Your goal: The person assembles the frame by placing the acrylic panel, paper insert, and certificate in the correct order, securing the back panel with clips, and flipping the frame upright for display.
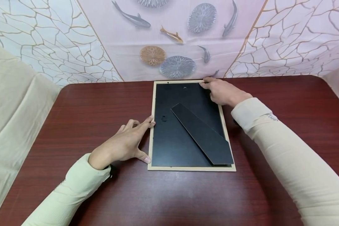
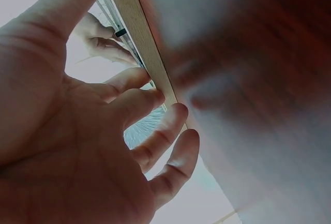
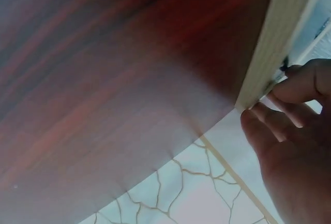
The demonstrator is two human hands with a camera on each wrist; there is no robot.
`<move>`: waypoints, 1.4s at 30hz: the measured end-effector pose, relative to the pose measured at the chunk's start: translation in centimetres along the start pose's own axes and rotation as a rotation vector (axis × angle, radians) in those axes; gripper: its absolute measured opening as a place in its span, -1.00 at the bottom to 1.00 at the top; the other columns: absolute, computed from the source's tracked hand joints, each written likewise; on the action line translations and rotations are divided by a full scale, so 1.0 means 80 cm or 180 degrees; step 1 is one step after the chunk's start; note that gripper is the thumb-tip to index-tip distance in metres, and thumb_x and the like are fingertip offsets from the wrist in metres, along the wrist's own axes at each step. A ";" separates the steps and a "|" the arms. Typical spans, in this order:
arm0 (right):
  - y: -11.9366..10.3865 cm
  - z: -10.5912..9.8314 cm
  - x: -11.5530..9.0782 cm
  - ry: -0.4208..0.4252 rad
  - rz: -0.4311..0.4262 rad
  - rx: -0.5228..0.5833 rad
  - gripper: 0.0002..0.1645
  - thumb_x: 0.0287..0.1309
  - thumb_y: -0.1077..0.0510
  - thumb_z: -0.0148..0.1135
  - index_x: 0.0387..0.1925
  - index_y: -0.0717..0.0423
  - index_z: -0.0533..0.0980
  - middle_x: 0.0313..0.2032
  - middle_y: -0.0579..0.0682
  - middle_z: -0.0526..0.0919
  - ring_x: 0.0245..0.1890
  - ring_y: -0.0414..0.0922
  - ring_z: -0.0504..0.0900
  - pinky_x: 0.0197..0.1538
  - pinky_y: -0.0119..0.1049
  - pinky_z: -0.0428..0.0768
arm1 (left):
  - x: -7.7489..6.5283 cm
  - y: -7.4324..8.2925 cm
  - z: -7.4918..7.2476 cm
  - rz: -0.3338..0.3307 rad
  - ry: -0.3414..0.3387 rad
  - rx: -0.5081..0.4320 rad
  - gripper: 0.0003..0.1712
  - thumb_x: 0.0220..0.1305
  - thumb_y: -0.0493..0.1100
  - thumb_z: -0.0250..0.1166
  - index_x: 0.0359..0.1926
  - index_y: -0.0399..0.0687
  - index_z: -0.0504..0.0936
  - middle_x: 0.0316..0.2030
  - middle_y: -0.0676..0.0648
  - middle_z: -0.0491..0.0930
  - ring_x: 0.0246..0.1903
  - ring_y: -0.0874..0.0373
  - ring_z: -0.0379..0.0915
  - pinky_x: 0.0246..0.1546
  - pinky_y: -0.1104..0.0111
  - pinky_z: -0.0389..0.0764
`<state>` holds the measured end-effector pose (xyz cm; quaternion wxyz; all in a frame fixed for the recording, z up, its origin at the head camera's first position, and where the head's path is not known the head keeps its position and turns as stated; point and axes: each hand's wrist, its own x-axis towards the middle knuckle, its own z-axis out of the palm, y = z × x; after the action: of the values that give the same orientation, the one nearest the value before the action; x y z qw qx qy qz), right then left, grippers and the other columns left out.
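A picture frame (image 1: 150,141) with a pale wooden rim lies face down on the table, its black backing board (image 1: 180,150) upward. A black easel stand (image 1: 201,135) slants across the board toward the lower right corner. My left hand (image 1: 124,142) rests against the left rim, fingers spread, with fingertips and thumb touching it; the left wrist view shows these fingertips (image 2: 176,118) at the rim's side. My right hand (image 1: 223,91) grips the top right corner, bent fingers around the rim. Beside them a small dark tab (image 3: 284,63) shows in the right wrist view.
The frame stands on a dark red-brown wooden table (image 1: 101,100), its top edge near the table's far edge. Behind hangs a patterned cloth (image 1: 175,40) with fish and round motifs. A plain pale cloth (image 1: 14,125) hangs at the left.
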<state>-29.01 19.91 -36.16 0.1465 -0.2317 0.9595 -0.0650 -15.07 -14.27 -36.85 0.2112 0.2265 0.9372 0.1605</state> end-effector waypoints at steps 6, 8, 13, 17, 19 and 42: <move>-0.014 -0.011 0.006 0.0044 -0.0005 -0.0198 -0.30 0.34 0.39 -0.16 0.51 0.32 0.31 0.53 0.38 0.25 0.51 0.33 0.30 0.45 0.21 0.38 | 0.000 0.000 -0.001 -0.0002 -0.0014 0.0002 0.51 -0.20 0.15 0.74 0.68 0.09 0.01 0.67 0.13 0.06 0.46 -0.10 0.10 0.37 -0.05 0.27; -0.024 -0.017 0.010 0.0087 -0.0064 -0.0261 -0.30 0.33 0.37 -0.13 0.50 0.31 0.34 0.51 0.34 0.32 0.46 0.32 0.38 0.45 0.23 0.39 | 0.000 0.000 0.000 0.0004 -0.0014 0.0001 0.52 -0.21 0.16 0.74 0.68 0.09 0.01 0.66 0.13 0.08 0.46 -0.10 0.11 0.37 -0.06 0.27; -0.055 -0.030 0.033 -0.0014 -0.0339 -0.0039 -0.28 0.35 0.37 -0.10 0.54 0.23 0.31 0.51 0.28 0.36 0.50 0.24 0.36 0.52 0.16 0.34 | -0.004 -0.001 0.000 -0.0017 -0.0020 -0.0002 0.54 -0.19 0.16 0.74 0.69 0.09 -0.04 0.62 0.19 0.19 0.46 -0.09 0.10 0.38 -0.07 0.26; -0.077 -0.031 0.054 -0.0196 -0.0434 0.0156 -0.26 0.38 0.37 -0.14 0.57 0.16 0.27 0.53 0.23 0.34 0.56 0.18 0.27 0.58 0.08 0.26 | -0.007 -0.002 0.000 -0.0033 -0.0027 0.0032 0.48 -0.19 0.15 0.74 0.67 0.11 0.04 0.67 0.14 0.05 0.47 -0.11 0.10 0.37 -0.08 0.26; -0.085 -0.029 0.062 -0.0250 -0.0453 0.0186 -0.26 0.39 0.37 -0.13 0.58 0.14 0.26 0.55 0.21 0.33 0.58 0.17 0.24 0.59 0.07 0.24 | -0.007 -0.002 0.000 -0.0020 -0.0014 0.0049 0.45 -0.20 0.15 0.74 0.66 0.12 0.09 0.69 0.11 -0.02 0.46 -0.11 0.11 0.36 -0.07 0.27; -0.088 -0.017 0.091 -0.0293 -0.0211 0.0320 -0.23 0.38 0.37 -0.16 0.60 0.09 0.24 0.58 0.15 0.28 0.60 0.13 0.21 0.58 0.00 0.27 | -0.003 0.004 -0.001 0.0011 0.0000 0.0119 0.44 -0.22 0.19 0.72 0.65 0.11 0.12 0.69 0.08 -0.06 0.44 -0.10 0.13 0.35 -0.03 0.26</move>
<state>-32.61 10.39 -35.36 0.1997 -0.2584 0.9391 -0.1072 -14.83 -14.13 -36.60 0.2067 0.2320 0.9396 0.1433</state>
